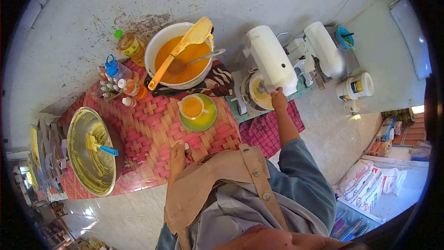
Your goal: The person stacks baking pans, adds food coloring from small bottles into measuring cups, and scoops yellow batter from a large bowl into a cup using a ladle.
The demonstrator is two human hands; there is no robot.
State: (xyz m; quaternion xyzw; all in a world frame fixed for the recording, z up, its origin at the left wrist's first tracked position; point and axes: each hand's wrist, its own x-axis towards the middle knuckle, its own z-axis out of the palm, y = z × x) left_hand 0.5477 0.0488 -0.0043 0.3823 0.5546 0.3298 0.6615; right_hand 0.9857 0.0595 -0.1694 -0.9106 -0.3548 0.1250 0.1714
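Observation:
My right hand [279, 98] is at the front lower edge of a white stand mixer's head [272, 60], fingers closed against it. Under that head sits the mixing bowl [252, 93] with pale yellow batter [262, 100] inside. My left hand [177, 158] rests at the table's front edge, fingers curled; a small white piece shows at its fingertips, too small to name. Just beyond it, a cup of orange-yellow liquid [192, 107] stands on a green plate [206, 123]. Behind is a white basin [151, 48] of orange liquid, with a batter-coated spatula [172, 57] and a ladle [208, 55] across it.
At the left stands a steel bowl [115, 157] smeared with yellow cream, holding a blue-handled spatula [108, 150]. Oil bottles [131, 46] and small bottles line the wall. A second mixer [323, 48] and white buckets [356, 87] are to the right; sacks [365, 183] lie farther off.

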